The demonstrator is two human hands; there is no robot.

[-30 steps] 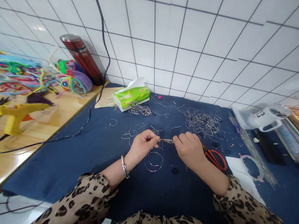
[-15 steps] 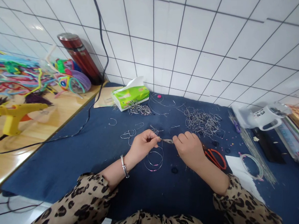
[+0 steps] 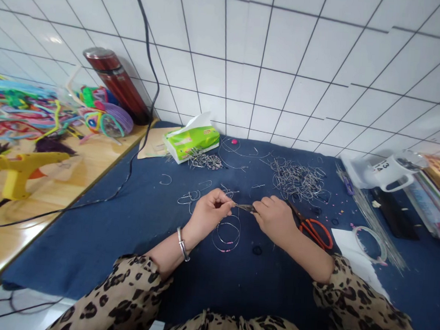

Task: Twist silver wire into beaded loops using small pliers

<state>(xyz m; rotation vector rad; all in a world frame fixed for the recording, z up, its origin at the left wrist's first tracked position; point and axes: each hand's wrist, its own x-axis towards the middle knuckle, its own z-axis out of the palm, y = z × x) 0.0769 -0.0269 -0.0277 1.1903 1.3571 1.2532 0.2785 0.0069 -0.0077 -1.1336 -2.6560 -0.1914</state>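
Note:
My left hand (image 3: 212, 210) pinches a thin wire, its closed fingertips at the jaw tips of a pair of pliers (image 3: 245, 207). My right hand (image 3: 276, 218) wraps round the pliers' handles, which are mostly hidden under the fingers. Just below the fingertips, thin wire hoops with small pink beads (image 3: 226, 243) lie on the dark blue cloth. Bent wire pieces (image 3: 189, 198) rest left of my left hand. Beside my right forearm are scissors with orange handles (image 3: 315, 232).
A tangled wire heap (image 3: 298, 178) and a green tissue pack (image 3: 191, 140) lie toward the tiled wall. A yellow glue gun (image 3: 24, 169) and red flask (image 3: 116, 82) are on the left. At right are a white mug (image 3: 393, 172), straight wires and a clear coil (image 3: 370, 245).
My right hand has turned slightly and its grip on the pliers has shifted a little, so more of the pliers shows. The left hand stays almost in place.

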